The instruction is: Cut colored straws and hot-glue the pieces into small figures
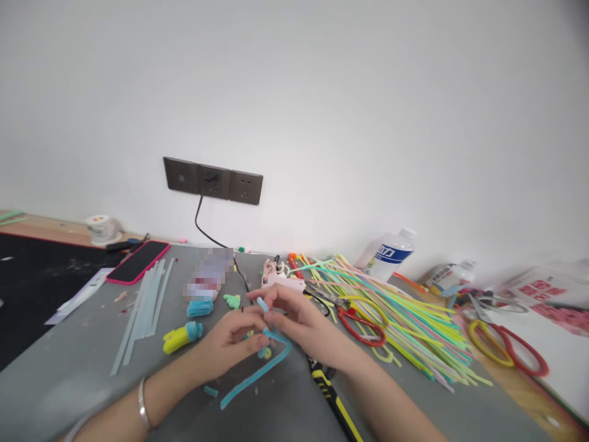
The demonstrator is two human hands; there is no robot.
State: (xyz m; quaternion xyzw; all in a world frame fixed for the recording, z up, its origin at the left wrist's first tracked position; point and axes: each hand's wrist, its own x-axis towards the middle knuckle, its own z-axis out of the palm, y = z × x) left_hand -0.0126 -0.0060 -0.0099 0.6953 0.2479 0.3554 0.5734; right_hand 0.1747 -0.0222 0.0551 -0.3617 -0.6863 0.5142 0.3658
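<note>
A blue pipe cleaner (255, 379) is bent, one long end slanting down toward the table's front. My left hand (237, 341) is closed, its thumb and fingers pinching the pipe cleaner near the bend. Close against it, my right hand (297, 316) also has its fingers closed on the pipe cleaner, whose short upper end pokes out between them. Fingers hide part of the grip. Just below the hands are small blue and yellow bits (267, 353). Left of my left hand lie a yellow piece with a blue coil (183, 337) and a bundle of short blue pieces (200, 307).
Pliers (332, 396) lie under my right forearm. Red-and-yellow scissors (365, 322) and many coloured pipe cleaners (405, 313) spread to the right. A pink glue gun (280, 279) stands behind the hands. Glue sticks (145, 301), a phone (138, 261) and a white bottle (386, 255) surround them.
</note>
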